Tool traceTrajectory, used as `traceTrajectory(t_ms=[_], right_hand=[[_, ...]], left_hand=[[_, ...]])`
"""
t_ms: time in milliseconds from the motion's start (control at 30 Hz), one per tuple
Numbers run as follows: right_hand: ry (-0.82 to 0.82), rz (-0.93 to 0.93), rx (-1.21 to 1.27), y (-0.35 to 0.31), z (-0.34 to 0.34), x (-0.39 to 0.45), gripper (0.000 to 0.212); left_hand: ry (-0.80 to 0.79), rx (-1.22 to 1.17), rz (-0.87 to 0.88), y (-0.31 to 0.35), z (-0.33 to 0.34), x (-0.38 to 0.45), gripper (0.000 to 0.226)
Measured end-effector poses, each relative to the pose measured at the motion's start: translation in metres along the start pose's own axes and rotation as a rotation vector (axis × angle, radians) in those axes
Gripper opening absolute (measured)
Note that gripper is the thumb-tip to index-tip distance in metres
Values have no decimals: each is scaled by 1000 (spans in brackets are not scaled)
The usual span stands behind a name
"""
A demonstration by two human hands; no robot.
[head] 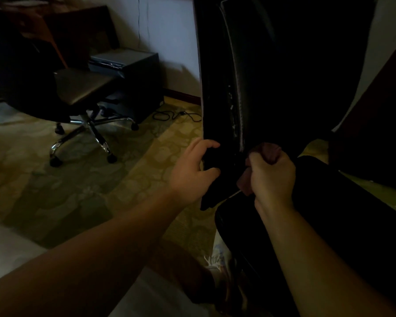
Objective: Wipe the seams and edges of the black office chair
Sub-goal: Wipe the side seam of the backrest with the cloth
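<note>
The black office chair [284, 76] fills the right half of the head view, its tall backrest upright and its seat [329, 213] below. A stitched seam [238, 92] runs down the backrest near its left edge. My left hand [192, 172] grips the backrest's lower left edge, fingers curled round it. My right hand [272, 175] holds a bunched pinkish cloth [270, 152] pressed at the bottom of the seam, where backrest meets seat. The room is dim and the cloth is mostly hidden in my fist.
A second swivel chair [82, 92] with a chrome star base stands at the left. A dark cabinet [135, 76] sits against the white wall, with a cable [176, 115] on the patterned carpet [78, 179]. My knee and shoe show at the bottom.
</note>
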State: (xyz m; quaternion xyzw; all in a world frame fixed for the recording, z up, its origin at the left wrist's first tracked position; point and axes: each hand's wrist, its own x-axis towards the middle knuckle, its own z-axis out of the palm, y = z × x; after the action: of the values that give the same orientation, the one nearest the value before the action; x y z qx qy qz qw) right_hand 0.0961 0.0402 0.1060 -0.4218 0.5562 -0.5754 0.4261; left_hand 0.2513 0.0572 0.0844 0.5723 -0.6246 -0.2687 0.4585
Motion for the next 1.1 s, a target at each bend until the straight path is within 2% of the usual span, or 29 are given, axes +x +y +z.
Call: traceTrajectory(t_ms=[33,133,233,267,367,500,633,767,867,933,1033,1100], right_hand=[[11,-16,-24,0,-1,0,9],[-99,-47,-148,6,0,-3,13],[14,-45,-95,5,-7,5,10],[29,-48,-75,3,-8,8,10],[-119,-48,-148,1,-2,3,8],[-7,24,-25,-4,-8,8,6],[-175,-64,-146,-7,-4,1,7],[-30,-26,-52,-8,-9,2,7],[-175,-92,-240,-3,-4,-6,5],[-147,-99,-297,1,-1,-6,8],[-19,-85,-235,-5,-3,0,20],[-92,-126,-308,-9,0,-6,16]], left_hand=[[-9,55,25,-1,-2,-1,50],[-29,153,100,-1,-13,3,45],[-47,193,171,7,-20,10,40],[-41,174,167,10,-18,11,40],[23,122,93,15,-12,10,42],[48,148,86,16,-10,9,42],[69,128,82,15,-7,6,42],[71,37,1,16,-3,2,40],[80,26,-17,16,-2,3,42],[86,31,-14,15,-2,3,41],[95,9,-21,16,0,3,40],[105,10,-19,16,1,3,41]])
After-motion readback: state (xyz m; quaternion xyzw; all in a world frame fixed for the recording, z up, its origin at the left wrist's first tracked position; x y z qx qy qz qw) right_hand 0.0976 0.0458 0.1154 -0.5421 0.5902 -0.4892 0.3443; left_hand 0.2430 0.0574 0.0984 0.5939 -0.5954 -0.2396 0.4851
